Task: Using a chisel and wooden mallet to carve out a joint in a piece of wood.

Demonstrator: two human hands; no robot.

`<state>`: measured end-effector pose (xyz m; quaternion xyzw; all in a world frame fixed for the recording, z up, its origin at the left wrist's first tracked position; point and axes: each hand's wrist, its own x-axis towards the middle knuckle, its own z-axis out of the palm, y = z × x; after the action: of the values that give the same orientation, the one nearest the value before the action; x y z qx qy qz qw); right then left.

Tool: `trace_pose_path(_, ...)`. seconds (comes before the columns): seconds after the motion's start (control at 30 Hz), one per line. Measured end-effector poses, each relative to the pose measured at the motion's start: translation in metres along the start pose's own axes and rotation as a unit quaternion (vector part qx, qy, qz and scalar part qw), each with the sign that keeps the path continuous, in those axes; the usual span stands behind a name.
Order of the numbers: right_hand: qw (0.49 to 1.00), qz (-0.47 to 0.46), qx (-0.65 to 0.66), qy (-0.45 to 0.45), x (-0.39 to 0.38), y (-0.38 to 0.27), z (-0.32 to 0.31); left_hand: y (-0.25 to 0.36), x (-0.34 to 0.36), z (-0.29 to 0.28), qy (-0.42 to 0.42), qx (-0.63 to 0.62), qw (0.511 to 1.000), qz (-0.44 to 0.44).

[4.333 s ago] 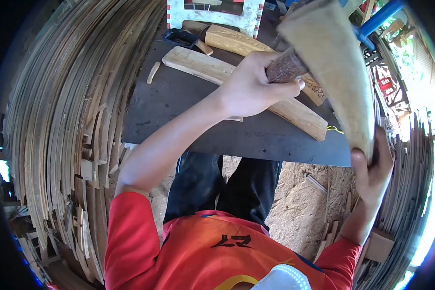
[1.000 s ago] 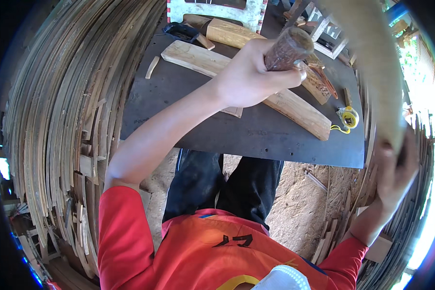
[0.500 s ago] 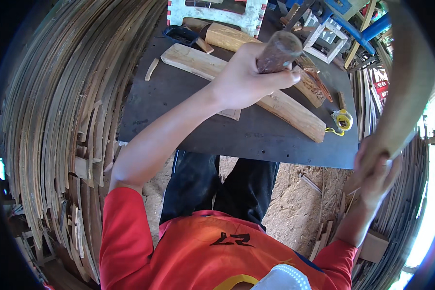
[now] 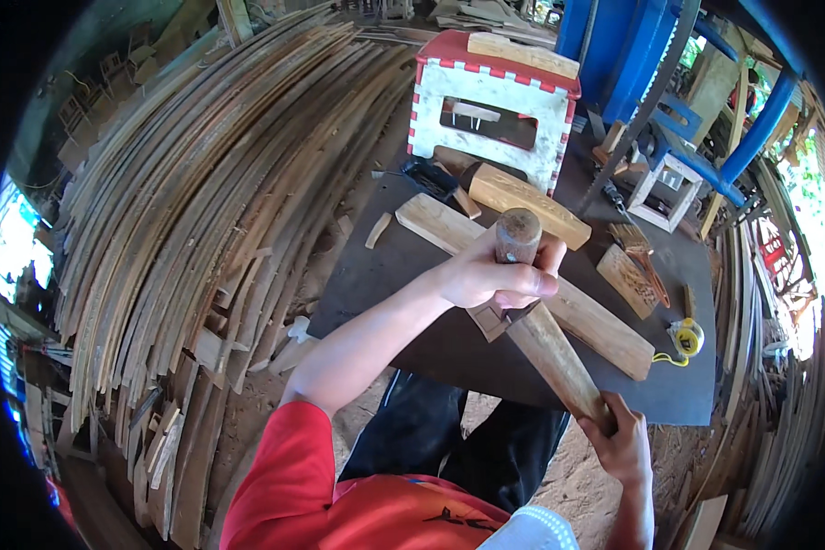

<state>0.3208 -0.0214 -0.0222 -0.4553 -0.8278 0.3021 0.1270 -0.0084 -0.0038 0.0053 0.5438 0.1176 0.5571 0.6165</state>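
Note:
My left hand (image 4: pixel 509 275) is closed around a round wooden tool handle (image 4: pixel 519 229), its blunt end facing up; most of what lies below the fist is hidden. In my right hand (image 4: pixel 621 438) is the near end of a wooden bar (image 4: pixel 557 362), gripped low at the table's front edge. The bar's far end reaches to just beneath my left fist; whether they touch I cannot tell. A long pale board (image 4: pixel 605 335) lies slantwise on the dark table (image 4: pixel 412 316), partly behind my left hand. A small wooden piece (image 4: pixel 489 321) shows beside that fist.
Beyond the board lie a thick wooden block (image 4: pixel 532 203), a carved piece (image 4: pixel 625 280), a brush (image 4: pixel 632 240) and a yellow tape measure (image 4: pixel 686 337). At the back stands a red-and-white stool (image 4: pixel 495 115). Long stacked strips (image 4: pixel 211 183) fill the left; blue machinery (image 4: pixel 614 55) is behind.
My right hand has brought the bar down from its raised place at the right to below my left fist. The view has shifted, showing more of the background. My left hand keeps its grip.

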Motion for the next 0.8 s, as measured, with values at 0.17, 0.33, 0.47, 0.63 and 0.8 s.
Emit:
trace_pose_path(0.17, 0.998, -0.036, -0.043, -0.010, 0.002, -0.002, 0.000, 0.007, -0.008, -0.004, 0.028, 0.037, 0.998, 0.045)
trace_pose_path(0.33, 0.992, -0.104, -0.058, 0.034, 0.003, 0.004, 0.001, 0.016, -0.011, -0.006, 0.070, 0.012, 0.989, 0.127)
trace_pose_path(0.47, 0.999, -0.039, -0.014, 0.020, 0.003, 0.012, -0.001, 0.034, -0.031, -0.005, 0.096, 0.146, 0.977, 0.124)
trace_pose_path(0.63, 0.989, 0.048, 0.116, 0.076, 0.002, 0.030, 0.002, 0.010, -0.025, 0.001, 0.058, 0.145, 0.958, 0.239)
trace_pose_path(0.8, 0.988, 0.052, 0.134, 0.059, 0.003, 0.024, 0.005, 0.003, -0.023, 0.001, 0.142, 0.194, 0.949, 0.202)
